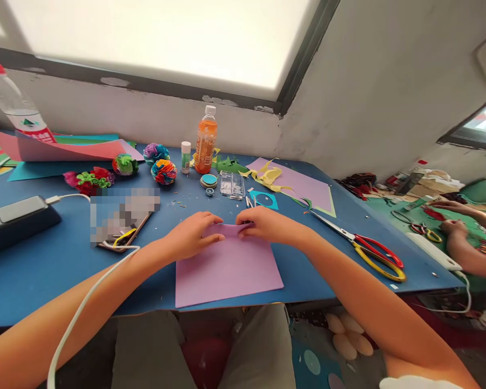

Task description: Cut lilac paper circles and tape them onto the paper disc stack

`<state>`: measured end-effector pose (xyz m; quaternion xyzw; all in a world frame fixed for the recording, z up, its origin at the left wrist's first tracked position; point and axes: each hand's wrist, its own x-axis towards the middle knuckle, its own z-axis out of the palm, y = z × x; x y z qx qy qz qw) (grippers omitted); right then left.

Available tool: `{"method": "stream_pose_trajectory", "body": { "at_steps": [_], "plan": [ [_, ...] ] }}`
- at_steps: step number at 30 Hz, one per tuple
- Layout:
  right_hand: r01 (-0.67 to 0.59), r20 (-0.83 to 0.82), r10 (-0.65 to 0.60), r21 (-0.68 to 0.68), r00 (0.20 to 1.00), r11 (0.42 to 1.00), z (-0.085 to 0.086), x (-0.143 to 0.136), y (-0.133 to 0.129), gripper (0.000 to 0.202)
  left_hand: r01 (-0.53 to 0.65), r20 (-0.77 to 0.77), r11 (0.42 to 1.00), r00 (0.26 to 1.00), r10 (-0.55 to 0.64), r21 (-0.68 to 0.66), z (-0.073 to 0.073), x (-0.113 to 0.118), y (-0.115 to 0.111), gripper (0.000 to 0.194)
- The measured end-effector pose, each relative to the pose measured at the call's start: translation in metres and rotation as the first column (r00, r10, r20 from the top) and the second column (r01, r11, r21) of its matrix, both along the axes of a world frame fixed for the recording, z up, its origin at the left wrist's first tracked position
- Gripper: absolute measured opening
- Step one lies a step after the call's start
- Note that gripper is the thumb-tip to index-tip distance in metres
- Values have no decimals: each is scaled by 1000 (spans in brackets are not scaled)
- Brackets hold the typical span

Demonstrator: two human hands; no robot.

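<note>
Fingers [213,218] of the left hand [188,235]: curved over the far edge of a lilac paper sheet [230,275], thumb set apart from the forefinger; whether they grip it, cannot tell. Fingers of the right hand [265,222]: bunched, pinching the same far edge between thumb and forefinger. Lilac paper sheet: between and under both sets of fingers, reaching toward the person, flat on the blue counter [308,273]. Just beyond the right fingers: blue paper piece [275,205] with a round cut-out; clear plastic case [232,186]; yellow paper strips [269,175]. To their right: long-bladed scissors [375,256], one handle red, one yellow. Beyond the left fingers: round tin [209,179] with teal top; glue stick [186,159], upright; bottle of orange drink [206,146], upright. Farther left: multicoloured paper flowers [164,172], grouped; a pixelated item [125,210] near the left forearm; white cable [81,308] passing over that forearm; water bottle [26,116], red-capped, behind a curled pink sheet [76,148]. Well right of all fingers: another person's hands [453,227] above a green surface [389,219].
</note>
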<state>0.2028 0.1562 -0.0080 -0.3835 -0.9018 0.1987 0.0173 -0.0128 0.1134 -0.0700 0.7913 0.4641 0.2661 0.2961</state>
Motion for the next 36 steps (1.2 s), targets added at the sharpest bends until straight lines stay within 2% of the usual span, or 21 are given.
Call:
{"method": "stream_pose_trajectory", "body": {
  "at_steps": [2, 4, 5, 6, 8, 9, 11, 15, 18, 21, 25, 28, 30, 32, 34, 36],
  "plan": [
    [-9, -55, 11, 49, 998, 999, 10, -7, 10, 5, -9, 60, 999, 998, 12, -45, 1, -2, 2, 26],
    [83, -234, -46, 152, 971, 985, 17, -8, 24, 20, -34, 128, 994, 991, 47, -104, 1, -5, 6, 24],
    [184, -389, -97, 192, 916, 964, 18, -8, 32, 34, -52, 174, 990, 982, 74, -131, 1, -7, 9, 26],
    [293, -547, -155, 174, 823, 940, 16, -6, 40, 51, -72, 228, 985, 968, 106, -154, 0, -8, 12, 29],
    [400, -741, -288, -28, 607, 916, 8, -2, 52, 75, -110, 342, 975, 924, 172, -192, -1, -9, 18, 38],
    [379, -755, -358, -157, 550, 912, 0, 1, 55, 81, -125, 392, 970, 898, 199, -206, -1, -9, 20, 43],
    [299, -711, -411, -286, 570, 910, -17, 3, 56, 78, -140, 457, 963, 858, 235, -232, -3, -9, 24, 50],
    [202, -617, -422, -395, 664, 896, -49, 5, 50, 53, -139, 472, 959, 847, 245, -248, -8, -10, 29, 55],
    [155, -570, -388, -414, 724, 897, -59, 8, 50, 45, -135, 436, 973, 876, 206, -189, -9, -17, 35, 50],
    [98, -532, -304, -381, 790, 920, -63, 14, 51, 34, -95, 321, 988, 938, 129, -118, -9, -28, 42, 39],
    [9, -507, -160, -288, 847, 958, -66, 27, 50, 22, -35, 122, 998, 992, 41, -48, -8, -39, 45, 22],
    [-140, -428, 98, -66, 899, 988, -68, 36, 51, 33, 33, -66, 999, 997, -33, 10, -4, -39, 41, 31],
    [-255, -285, 288, 146, 914, 956, -69, 41, 53, 42, 137, -314, 989, 943, -112, 57, 2, -36, 36, 40],
    [-329, -143, 377, 276, 915, 903, -68, 43, 54, 44, 202, -523, 979, 838, -153, 38, 8, -31, 30, 50],
    [-362, -47, 398, 332, 916, 871, -67, 44, 54, 43, 187, -617, 982, 771, -153, -10, 13, -25, 22, 54],
    [-378, 9, 401, 353, 916, 856, -65, 45, 53, 43, 149, -633, 988, 760, -145, -47, 17, -20, 14, 49]
  ]
}}
